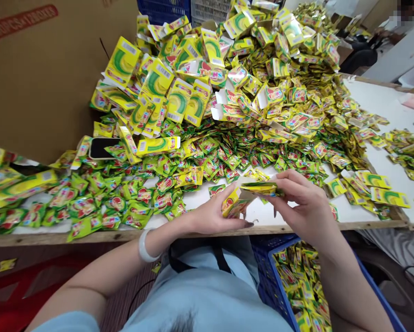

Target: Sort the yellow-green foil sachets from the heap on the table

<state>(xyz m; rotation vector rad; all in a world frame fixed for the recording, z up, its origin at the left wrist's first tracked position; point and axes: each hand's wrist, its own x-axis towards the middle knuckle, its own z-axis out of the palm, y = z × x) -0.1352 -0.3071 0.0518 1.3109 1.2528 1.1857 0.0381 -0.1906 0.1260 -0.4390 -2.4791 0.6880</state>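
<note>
My left hand [215,214] grips a small yellow-green carton [235,203] near the table's front edge, fingers wrapped round it. My right hand [302,198] pinches a stack of green-yellow sachets [260,187] at the carton's open end. A white bangle [145,246] sits on my left wrist. Loose sachets [130,198] lie spread over the table to the left, and flat and folded cartons [179,87] are heaped behind them.
A phone [101,147] lies half buried among sachets at the left. A blue crate [290,281] with filled packets stands below the table at my right. A large cardboard box [37,69] rises at the back left. Another person sits at the far right.
</note>
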